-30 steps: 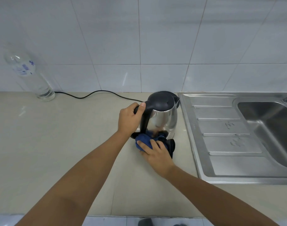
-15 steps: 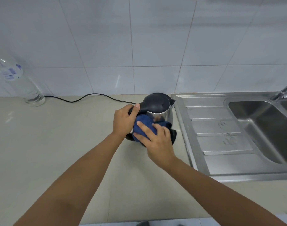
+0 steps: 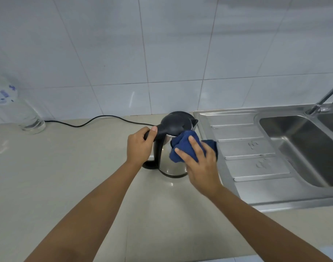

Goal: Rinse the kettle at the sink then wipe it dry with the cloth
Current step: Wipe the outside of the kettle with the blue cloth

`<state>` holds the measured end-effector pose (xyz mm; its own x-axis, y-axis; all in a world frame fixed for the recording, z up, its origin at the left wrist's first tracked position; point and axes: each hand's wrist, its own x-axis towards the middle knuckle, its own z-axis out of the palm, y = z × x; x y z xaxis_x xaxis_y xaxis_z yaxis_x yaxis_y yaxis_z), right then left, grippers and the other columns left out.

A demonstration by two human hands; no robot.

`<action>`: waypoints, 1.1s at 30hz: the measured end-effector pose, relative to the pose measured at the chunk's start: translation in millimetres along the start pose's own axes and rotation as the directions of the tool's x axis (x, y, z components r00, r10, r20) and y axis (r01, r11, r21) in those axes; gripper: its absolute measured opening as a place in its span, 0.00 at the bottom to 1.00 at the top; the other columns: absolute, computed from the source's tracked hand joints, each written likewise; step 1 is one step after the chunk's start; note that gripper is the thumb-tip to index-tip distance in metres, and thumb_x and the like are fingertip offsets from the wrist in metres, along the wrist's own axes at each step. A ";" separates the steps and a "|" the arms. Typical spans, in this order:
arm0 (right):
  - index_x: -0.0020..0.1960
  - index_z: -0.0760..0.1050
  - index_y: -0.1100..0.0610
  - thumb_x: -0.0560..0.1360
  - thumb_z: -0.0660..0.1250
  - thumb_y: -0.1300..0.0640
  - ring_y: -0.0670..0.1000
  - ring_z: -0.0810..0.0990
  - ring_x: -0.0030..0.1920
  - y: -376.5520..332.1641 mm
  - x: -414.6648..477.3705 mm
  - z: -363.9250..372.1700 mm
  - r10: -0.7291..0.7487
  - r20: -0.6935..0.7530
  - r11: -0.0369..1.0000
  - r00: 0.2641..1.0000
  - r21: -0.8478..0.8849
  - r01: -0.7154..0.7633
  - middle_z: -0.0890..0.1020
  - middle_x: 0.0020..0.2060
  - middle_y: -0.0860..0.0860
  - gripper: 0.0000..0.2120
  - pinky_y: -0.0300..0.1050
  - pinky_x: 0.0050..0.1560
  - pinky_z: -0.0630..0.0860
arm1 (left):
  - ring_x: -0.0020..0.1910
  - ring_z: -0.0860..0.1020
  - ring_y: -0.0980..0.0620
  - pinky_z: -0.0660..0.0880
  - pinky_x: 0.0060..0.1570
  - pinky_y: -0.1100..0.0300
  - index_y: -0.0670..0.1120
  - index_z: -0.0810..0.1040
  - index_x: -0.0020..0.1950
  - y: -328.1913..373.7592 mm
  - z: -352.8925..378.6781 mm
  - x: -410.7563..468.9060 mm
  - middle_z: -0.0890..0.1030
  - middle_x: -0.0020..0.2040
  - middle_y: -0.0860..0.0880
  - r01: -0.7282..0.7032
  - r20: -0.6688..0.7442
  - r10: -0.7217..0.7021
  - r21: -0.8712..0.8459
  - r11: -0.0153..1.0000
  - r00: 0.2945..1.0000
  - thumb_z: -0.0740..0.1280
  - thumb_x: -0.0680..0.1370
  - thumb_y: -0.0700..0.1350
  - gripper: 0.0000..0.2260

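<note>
On the beige bench (image 3: 67, 186), the right hand (image 3: 198, 163) presses a bunched blue cloth (image 3: 182, 146) against the steel kettle (image 3: 171, 163), which stands upright just left of the sink (image 3: 303, 144). The left hand (image 3: 140, 146) grips its black handle. Behind, a black cord (image 3: 97, 121) and clear bottle (image 3: 16, 108).

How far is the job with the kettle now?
Rinsing looks finished: the kettle stands on the counter, beside the sink. Wiping is in hand: the left hand holds the handle, the right hand presses the blue cloth on its upper side. The lower body remains.
</note>
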<state>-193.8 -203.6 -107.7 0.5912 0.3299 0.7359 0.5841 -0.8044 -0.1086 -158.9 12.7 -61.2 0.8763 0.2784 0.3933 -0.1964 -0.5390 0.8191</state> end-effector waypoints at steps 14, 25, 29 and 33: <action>0.78 0.53 0.37 0.77 0.60 0.45 0.44 0.59 0.77 -12.8 32.9 5.1 0.703 0.215 0.383 0.678 0.689 -0.615 0.59 0.78 0.42 0.32 0.44 0.74 0.60 | 0.29 0.72 0.52 0.69 0.31 0.56 0.50 0.71 0.33 11.7 -9.0 -0.1 0.72 0.27 0.52 0.064 0.110 -0.078 0.130 0.990 0.991 0.58 0.77 0.60 0.19; 0.80 0.56 0.53 0.83 0.60 0.56 0.49 0.61 0.77 -5.2 3.9 11.4 0.776 0.397 0.140 0.490 0.648 -0.748 0.61 0.78 0.49 0.27 0.50 0.77 0.60 | 0.45 0.77 0.51 0.67 0.56 0.52 0.45 0.81 0.50 27.9 7.4 -15.5 0.81 0.45 0.53 -0.153 -0.060 0.206 0.484 0.862 0.977 0.56 0.81 0.52 0.17; 0.80 0.55 0.52 0.81 0.59 0.49 0.46 0.55 0.79 -9.5 22.1 6.0 0.725 0.315 0.295 0.612 0.661 -0.690 0.57 0.80 0.48 0.29 0.41 0.75 0.56 | 0.44 0.78 0.53 0.74 0.46 0.55 0.44 0.80 0.55 22.8 7.4 -12.1 0.82 0.46 0.52 -0.115 -0.027 0.131 0.326 0.938 0.991 0.57 0.80 0.55 0.18; 0.80 0.55 0.50 0.84 0.59 0.52 0.41 0.56 0.76 -8.3 15.8 18.6 0.723 0.372 0.244 0.582 0.650 -0.719 0.57 0.80 0.47 0.27 0.29 0.71 0.56 | 0.42 0.79 0.50 0.75 0.41 0.54 0.42 0.80 0.53 13.3 4.8 -1.2 0.83 0.44 0.50 -0.123 -0.045 0.146 0.334 0.934 0.988 0.58 0.79 0.57 0.20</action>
<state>-179.0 -182.5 -107.7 0.9733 -0.2062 0.1012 0.0791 -0.1127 -0.9905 -160.5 1.4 -52.7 0.8175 0.2317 0.5272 -0.1445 -0.8037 0.5772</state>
